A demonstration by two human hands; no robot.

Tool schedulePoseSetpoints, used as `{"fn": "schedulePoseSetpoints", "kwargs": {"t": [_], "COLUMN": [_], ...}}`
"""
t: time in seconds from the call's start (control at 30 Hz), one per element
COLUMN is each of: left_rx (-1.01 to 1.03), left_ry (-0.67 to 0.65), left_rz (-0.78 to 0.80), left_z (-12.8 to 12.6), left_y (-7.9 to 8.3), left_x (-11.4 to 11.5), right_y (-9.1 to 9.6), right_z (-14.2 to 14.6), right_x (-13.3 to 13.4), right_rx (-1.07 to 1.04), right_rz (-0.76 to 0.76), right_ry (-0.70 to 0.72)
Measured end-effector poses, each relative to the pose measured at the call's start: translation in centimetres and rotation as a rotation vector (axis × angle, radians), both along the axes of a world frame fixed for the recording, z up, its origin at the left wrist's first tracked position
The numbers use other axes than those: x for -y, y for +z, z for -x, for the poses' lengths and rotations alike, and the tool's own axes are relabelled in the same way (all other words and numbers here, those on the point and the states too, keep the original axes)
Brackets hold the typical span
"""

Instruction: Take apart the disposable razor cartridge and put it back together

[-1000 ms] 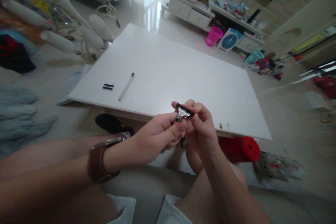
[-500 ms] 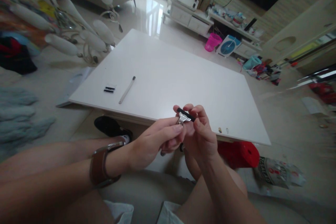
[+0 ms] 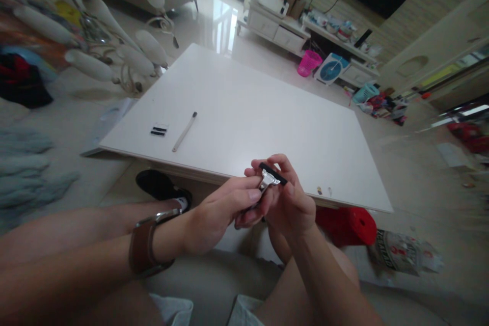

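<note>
A razor with a silver T-shaped neck and a black bar-shaped head is held over the near edge of the white table. My left hand, with a brown watch strap at the wrist, is closed around its handle, which the fingers mostly hide. My right hand pinches the black head by its right end, thumb in front and fingers behind. Left of the hands, a slim grey stick with a dark tip lies on the table beside a small clear pack with two black strips.
The white table stretches ahead. Two tiny items lie near its right front edge. Below are a red roll and a printed plastic bag. A chandelier stands left; a pink basket is beyond the table.
The razor has turned, so its silver neck and black head show more openly. Both hands have shifted slightly, still on the razor. The items on the table have stayed put.
</note>
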State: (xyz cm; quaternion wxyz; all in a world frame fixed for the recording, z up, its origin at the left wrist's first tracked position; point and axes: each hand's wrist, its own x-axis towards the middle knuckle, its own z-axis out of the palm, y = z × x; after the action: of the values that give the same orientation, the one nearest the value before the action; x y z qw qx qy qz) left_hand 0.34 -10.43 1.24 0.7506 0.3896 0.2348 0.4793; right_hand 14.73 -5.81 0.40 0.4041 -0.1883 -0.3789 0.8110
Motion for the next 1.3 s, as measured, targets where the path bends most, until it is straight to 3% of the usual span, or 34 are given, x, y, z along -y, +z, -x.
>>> {"fn": "schedulePoseSetpoints", "kwargs": {"t": [1.3], "left_rx": [-0.126], "left_ry": [-0.025], "left_rz": [-0.111], "left_z": [0.56], "left_y": [-0.12], "left_x": [0.08], "right_y": [0.26], "right_z": [0.04], "right_x": [0.07], "right_rx": [-0.032], "right_rz": [-0.029], "right_ry": [0.04]}}
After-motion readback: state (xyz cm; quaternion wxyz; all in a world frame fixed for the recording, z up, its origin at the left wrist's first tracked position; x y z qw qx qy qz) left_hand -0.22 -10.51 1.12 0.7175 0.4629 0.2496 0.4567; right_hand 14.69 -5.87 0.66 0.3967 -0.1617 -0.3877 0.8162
